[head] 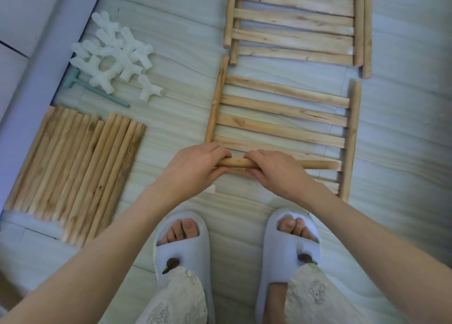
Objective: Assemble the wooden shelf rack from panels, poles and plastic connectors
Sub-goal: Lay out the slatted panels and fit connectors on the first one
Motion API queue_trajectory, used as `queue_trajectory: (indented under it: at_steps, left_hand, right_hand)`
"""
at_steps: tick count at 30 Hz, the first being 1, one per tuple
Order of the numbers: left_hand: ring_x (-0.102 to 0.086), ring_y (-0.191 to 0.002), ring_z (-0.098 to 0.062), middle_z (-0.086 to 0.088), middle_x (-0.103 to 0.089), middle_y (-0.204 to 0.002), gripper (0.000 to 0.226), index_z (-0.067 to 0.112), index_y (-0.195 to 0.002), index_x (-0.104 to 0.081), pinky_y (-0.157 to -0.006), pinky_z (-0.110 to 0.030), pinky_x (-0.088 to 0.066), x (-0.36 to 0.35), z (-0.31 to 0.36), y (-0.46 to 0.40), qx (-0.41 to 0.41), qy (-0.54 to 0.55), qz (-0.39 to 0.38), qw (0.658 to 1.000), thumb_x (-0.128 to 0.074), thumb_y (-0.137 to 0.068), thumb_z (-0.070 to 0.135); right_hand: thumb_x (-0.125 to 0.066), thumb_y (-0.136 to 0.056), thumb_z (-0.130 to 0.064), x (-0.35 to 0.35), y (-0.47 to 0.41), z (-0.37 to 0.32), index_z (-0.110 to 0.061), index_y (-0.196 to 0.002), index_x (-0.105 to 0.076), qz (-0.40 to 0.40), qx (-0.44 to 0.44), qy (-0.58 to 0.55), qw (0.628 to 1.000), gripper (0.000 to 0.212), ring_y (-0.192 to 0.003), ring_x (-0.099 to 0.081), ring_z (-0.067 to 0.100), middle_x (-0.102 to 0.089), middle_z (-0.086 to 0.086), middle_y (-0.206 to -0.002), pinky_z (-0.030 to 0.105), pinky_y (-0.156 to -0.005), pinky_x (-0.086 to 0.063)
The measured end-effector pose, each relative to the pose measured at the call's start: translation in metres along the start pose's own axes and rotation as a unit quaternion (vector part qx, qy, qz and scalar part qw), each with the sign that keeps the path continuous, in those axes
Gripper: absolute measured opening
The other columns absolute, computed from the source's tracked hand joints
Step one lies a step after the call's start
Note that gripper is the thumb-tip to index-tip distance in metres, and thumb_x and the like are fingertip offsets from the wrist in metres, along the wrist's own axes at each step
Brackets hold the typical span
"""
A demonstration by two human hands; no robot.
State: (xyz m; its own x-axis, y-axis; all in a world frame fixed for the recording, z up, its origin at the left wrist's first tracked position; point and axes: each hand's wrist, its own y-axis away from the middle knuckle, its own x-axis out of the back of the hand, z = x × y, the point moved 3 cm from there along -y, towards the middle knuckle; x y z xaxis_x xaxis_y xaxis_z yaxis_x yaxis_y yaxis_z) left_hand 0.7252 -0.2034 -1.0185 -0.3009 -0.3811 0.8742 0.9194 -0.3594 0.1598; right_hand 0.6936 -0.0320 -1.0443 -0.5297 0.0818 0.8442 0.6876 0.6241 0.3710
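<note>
1. In the head view, your left hand (195, 167) and right hand (274, 170) both curl around one wooden pole (315, 165), which you hold level just above the near edge of the slatted panel (283, 125) lying on the floor (176, 42).
2. Your left hand grips the pole's left end, your right hand grips beside it, and the pole's free end points right across the panel.
3. A second slatted panel (293, 22) lies on the floor beyond the first, with loose poles along its sides.
4. Left of the near panel lies a row of poles (73, 172) side by side.
5. Beyond that row sits a heap of white plastic connectors (115, 54), touching a teal T-shaped tool (97, 88).
6. Your slippers (181, 252) stand just below the panel; no readable writing shows anywhere.
</note>
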Motion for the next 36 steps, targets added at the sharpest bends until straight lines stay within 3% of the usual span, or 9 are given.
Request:
queue_trajectory:
  at_steps: [3,7,10,14,17,20,25,30,36]
  left_hand:
    - [-0.051,-0.100,-0.014,0.003,-0.048,-0.117,0.056,0.020,-0.136,-0.042,-0.083,-0.026,-0.042,-0.009,-0.019,0.009,0.077,0.141,0.000,0.987,-0.063,-0.086,0.034]
    - [-0.050,-0.096,-0.013,0.003,-0.036,-0.123,0.079,0.025,-0.143,-0.026,-0.080,-0.017,-0.039,-0.039,-0.046,0.034,0.248,0.267,-0.069,0.929,-0.072,-0.080,0.028]
    - [-0.052,-0.090,-0.011,-0.003,-0.041,-0.117,0.077,0.032,-0.136,-0.034,-0.073,-0.005,-0.040,-0.054,-0.049,0.040,0.230,0.302,-0.117,0.918,-0.079,-0.073,0.024]
    - [-0.053,-0.093,-0.018,-0.004,-0.045,-0.110,0.057,0.034,-0.119,-0.045,-0.073,-0.010,-0.043,-0.060,-0.044,0.038,0.202,0.276,-0.166,0.925,-0.078,-0.074,0.023]
    - [-0.056,-0.084,-0.008,-0.002,-0.053,-0.105,0.030,0.033,-0.102,-0.051,-0.070,-0.012,-0.045,-0.050,-0.042,0.037,0.218,0.311,-0.070,0.923,-0.068,-0.083,0.017]
    - [-0.058,-0.080,-0.006,0.002,-0.060,-0.099,0.025,0.037,-0.098,-0.056,-0.065,-0.009,-0.044,-0.033,-0.041,0.033,0.244,0.379,0.022,0.892,-0.064,-0.086,0.017]
    - [-0.056,-0.087,-0.024,0.003,-0.060,-0.096,0.014,0.039,-0.094,-0.055,-0.069,-0.025,-0.045,-0.021,-0.030,0.023,0.253,0.381,0.049,0.888,-0.057,-0.090,0.025]
    - [-0.052,-0.071,-0.006,0.011,-0.058,-0.089,0.016,0.045,-0.084,-0.052,-0.062,-0.024,-0.046,-0.010,-0.023,0.013,0.299,0.396,0.097,0.863,-0.049,-0.091,0.030]
    - [-0.055,-0.071,-0.010,0.007,-0.063,-0.081,0.011,0.035,-0.084,-0.055,-0.069,-0.033,-0.046,0.028,-0.015,-0.010,0.359,0.415,0.155,0.821,-0.049,-0.087,0.044]
  right_hand:
    - [-0.042,-0.096,-0.033,-0.006,0.010,0.014,-0.018,-0.112,-0.051,0.009,-0.057,0.010,0.998,0.024,-0.092,-0.059,0.028,-0.062,0.002,-0.099,0.035,-0.065,-0.040]
    - [-0.046,-0.093,-0.046,-0.012,0.026,0.040,-0.018,-0.093,-0.054,0.024,-0.135,-0.003,0.991,0.029,-0.083,-0.060,0.026,-0.065,0.001,-0.084,0.031,-0.059,-0.036]
    - [-0.048,-0.089,-0.056,-0.019,0.032,0.046,-0.021,-0.080,-0.052,-0.006,-0.139,-0.028,0.990,0.036,-0.078,-0.060,0.025,-0.061,0.000,-0.072,0.031,-0.058,-0.037]
    - [-0.041,-0.082,-0.070,-0.022,0.037,0.045,-0.028,-0.064,-0.041,-0.036,-0.140,-0.034,0.989,0.045,-0.061,-0.049,0.019,-0.045,-0.010,-0.053,0.030,-0.053,-0.030]
    - [-0.035,-0.081,-0.073,-0.020,0.041,0.045,-0.028,-0.058,-0.037,-0.042,-0.136,-0.009,0.990,0.051,-0.058,-0.047,0.017,-0.044,-0.009,-0.051,0.028,-0.051,-0.027]
    - [-0.032,-0.080,-0.074,-0.015,0.043,0.042,-0.028,-0.057,-0.038,-0.035,-0.136,-0.023,0.990,0.052,-0.060,-0.052,0.018,-0.052,-0.007,-0.056,0.028,-0.052,-0.033]
    - [-0.028,-0.077,-0.076,0.005,0.040,0.034,-0.027,-0.056,-0.039,0.005,-0.136,-0.009,0.991,0.054,-0.061,-0.050,0.018,-0.050,-0.007,-0.056,0.030,-0.056,-0.033]
    - [-0.018,-0.068,-0.081,0.028,0.040,0.030,-0.026,-0.057,-0.041,0.041,-0.127,-0.009,0.991,0.061,-0.058,-0.051,0.017,-0.048,-0.007,-0.051,0.029,-0.052,-0.032]
    - [-0.010,-0.064,-0.083,0.067,0.035,0.022,-0.028,-0.055,-0.040,0.103,-0.104,0.009,0.989,0.063,-0.051,-0.047,0.015,-0.046,-0.008,-0.047,0.026,-0.048,-0.028]
